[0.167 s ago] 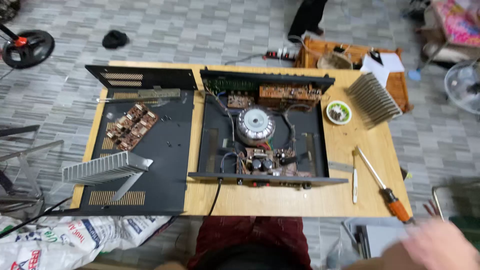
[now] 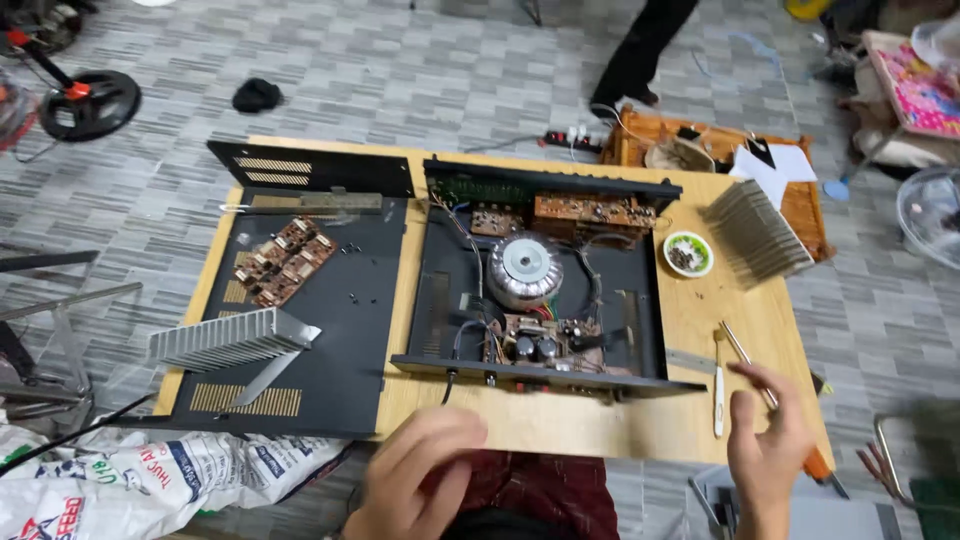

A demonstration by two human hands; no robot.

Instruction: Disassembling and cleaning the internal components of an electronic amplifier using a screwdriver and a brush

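An opened black amplifier chassis lies on the wooden table, with a round silver transformer in its middle and circuit boards around it. My left hand hovers blurred at the near table edge, fingers curled, holding nothing I can see. My right hand is raised at the near right corner with fingers apart, over a long screwdriver with an orange handle. A white tool lies just left of it.
The black cover panel lies left of the chassis with a small brown circuit board and a finned heatsink on it. A second heatsink and a small bowl of screws sit at the right. Someone's legs stand beyond the table.
Both hands have come up into view at the near edge; earlier only the right hand showed, lower at the right corner. The view has shifted closer to the table.
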